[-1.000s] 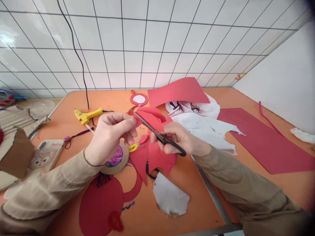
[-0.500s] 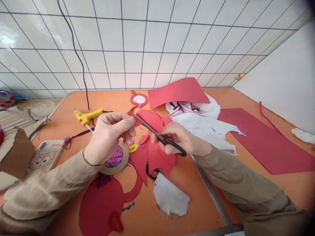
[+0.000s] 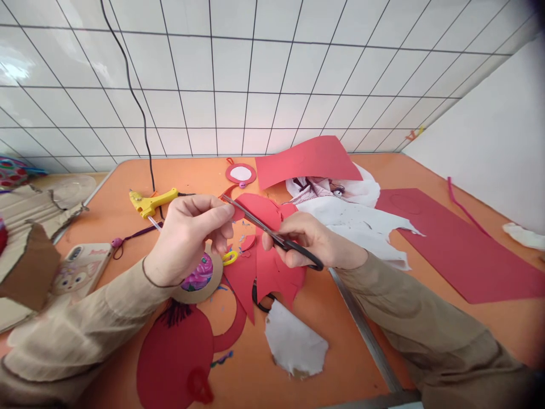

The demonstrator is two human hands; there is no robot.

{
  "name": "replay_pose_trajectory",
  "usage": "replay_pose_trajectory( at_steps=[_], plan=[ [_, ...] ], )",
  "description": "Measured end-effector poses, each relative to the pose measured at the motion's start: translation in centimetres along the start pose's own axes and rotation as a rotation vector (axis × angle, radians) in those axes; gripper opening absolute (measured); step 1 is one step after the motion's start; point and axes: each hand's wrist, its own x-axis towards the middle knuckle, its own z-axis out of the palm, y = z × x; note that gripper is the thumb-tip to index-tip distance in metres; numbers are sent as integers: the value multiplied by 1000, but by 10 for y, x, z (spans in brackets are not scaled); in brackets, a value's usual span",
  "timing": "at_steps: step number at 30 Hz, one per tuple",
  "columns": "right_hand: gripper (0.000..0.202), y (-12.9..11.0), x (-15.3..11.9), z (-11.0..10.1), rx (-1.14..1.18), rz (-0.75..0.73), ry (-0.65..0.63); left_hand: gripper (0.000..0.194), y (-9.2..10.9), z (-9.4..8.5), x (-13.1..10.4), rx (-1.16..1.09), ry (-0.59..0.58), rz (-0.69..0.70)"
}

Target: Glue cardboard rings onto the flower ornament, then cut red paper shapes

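My right hand (image 3: 309, 241) grips a pair of scissors (image 3: 259, 222) with black handles, its blades pointing up and to the left. Thumb and fingers of my left hand (image 3: 193, 233) are pinched together beside the blade tips, on what looks like a small piece of red paper (image 3: 238, 213). The piece is mostly hidden by the fingers and blades. Below both hands lie cut sheets of red paper (image 3: 276, 272) with jagged edges. Partly covered by my left wrist is a cardboard ring (image 3: 216, 278) around a purple flower-patterned centre (image 3: 202, 271).
A yellow glue gun (image 3: 153, 201) lies at the back left, near a phone (image 3: 85, 267) and torn cardboard (image 3: 29, 272). White cloth (image 3: 361, 218) and a large red sheet (image 3: 460, 250) lie to the right. Nearer are a cloth scrap (image 3: 296, 338) and a red disc (image 3: 174, 358).
Almost nothing differs. Both hands and the scissors hold nearly the same place, with only a slight shift of the view.
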Motion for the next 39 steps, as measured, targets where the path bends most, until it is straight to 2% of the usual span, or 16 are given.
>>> replay_pose_trajectory(
  at_steps=[8, 15, 21, 26, 29, 39],
  plan=[
    [43, 0, 0, 1, 10, -9, -8, 18, -1, -1, 1, 6, 6, -11],
    [45, 0, 1, 1, -7, -5, -14, 27, 2, 2, 0, 13, 33, -5],
    [43, 0, 0, 0, 10, 25, -23, 17, 0, -1, 1, 60, 4, -7],
    [37, -2, 1, 1, 36, 40, -36, 15, 0, 0, 1, 109, 21, 34],
    [41, -2, 1, 2, 49, 65, -42, 14, 1, -1, 0, 127, 9, 41],
    [47, -2, 2, 2, 68, 55, -26, 19, -1, 0, 2, 104, -65, -77]
  ],
)
